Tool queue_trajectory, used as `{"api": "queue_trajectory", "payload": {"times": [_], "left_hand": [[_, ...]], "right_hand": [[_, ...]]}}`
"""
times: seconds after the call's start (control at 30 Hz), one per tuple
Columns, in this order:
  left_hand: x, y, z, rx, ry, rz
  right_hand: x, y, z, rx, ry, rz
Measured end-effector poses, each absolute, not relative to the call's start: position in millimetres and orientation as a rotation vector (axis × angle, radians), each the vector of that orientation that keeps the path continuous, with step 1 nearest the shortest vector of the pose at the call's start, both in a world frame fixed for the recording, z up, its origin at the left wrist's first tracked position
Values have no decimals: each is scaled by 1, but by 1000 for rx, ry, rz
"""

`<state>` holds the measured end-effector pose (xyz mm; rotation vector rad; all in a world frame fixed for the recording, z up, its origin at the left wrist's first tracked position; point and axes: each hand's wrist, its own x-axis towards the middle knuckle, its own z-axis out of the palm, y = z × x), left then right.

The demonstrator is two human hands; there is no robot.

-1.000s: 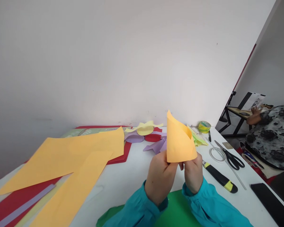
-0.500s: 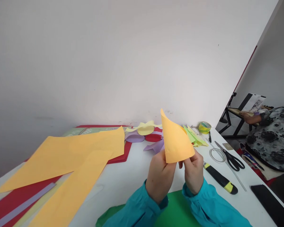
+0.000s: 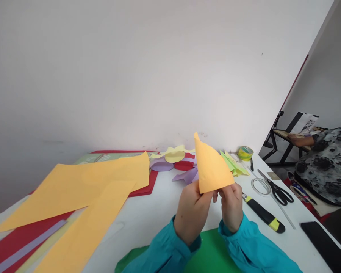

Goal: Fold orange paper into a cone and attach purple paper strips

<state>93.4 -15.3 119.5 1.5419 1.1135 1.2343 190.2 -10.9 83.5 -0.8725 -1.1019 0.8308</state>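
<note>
Both hands on the rolled paper, mid-table

From where I stand, left to right. Far left on the white table (image 3: 136,220): big orange sheet (image 3: 82,182), narrower orange piece (image 3: 93,231) angled across near it. Red paper (image 3: 31,231) shows underneath, with a purple strip (image 3: 31,246) and a pale yellow strip (image 3: 42,246) alongside.

By the wall (image 3: 159,76): yellow cutout (image 3: 174,154), purple disc (image 3: 161,165), red disc (image 3: 183,165), all bunched together. Folded purple piece (image 3: 186,175) just in front.

Center: left hand (image 3: 191,212) grips the lower left of the rolled paper (image 3: 211,167), thumb along the bottom edge. Roll is orange, off the table, narrow tip up, wide end down. Right hand (image 3: 232,206) pinches its lower right corner; some fingers hidden behind. Green piece (image 3: 213,254) under the forearms, mostly covered.

Right: light green folds (image 3: 235,167), tape roll (image 3: 246,153) behind, pen (image 3: 252,164) beside it. Then tape ring (image 3: 261,194), cutter (image 3: 264,214), scissors (image 3: 272,186) near the ring, black slab (image 3: 325,242) at the table edge.

Far right: co-worker in floral clothing (image 3: 326,167), arm over another table (image 3: 280,133).
</note>
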Motion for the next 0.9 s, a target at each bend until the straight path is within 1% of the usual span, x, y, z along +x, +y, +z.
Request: {"api": "queue_trajectory", "payload": {"times": [0.23, 0.33, 0.43, 0.6, 0.77, 0.9], "left_hand": [[95, -17, 120, 1548, 1101, 1231], [94, -16, 120, 1552, 1119, 1241], [92, -14, 121, 1531, 1162, 1294], [88, -12, 121, 1516, 1172, 1378], [91, -15, 118, 1623, 1135, 1272], [93, -16, 118, 1659, 1127, 1218]], "right_hand": [[190, -14, 84, -970, -1158, 706], [191, -14, 85, -1012, -1165, 727], [191, -13, 85, -976, -1164, 761], [190, -11, 84, -921, -1163, 713], [190, -12, 86, -936, -1148, 735], [191, -13, 84, -1009, -1165, 687]]}}
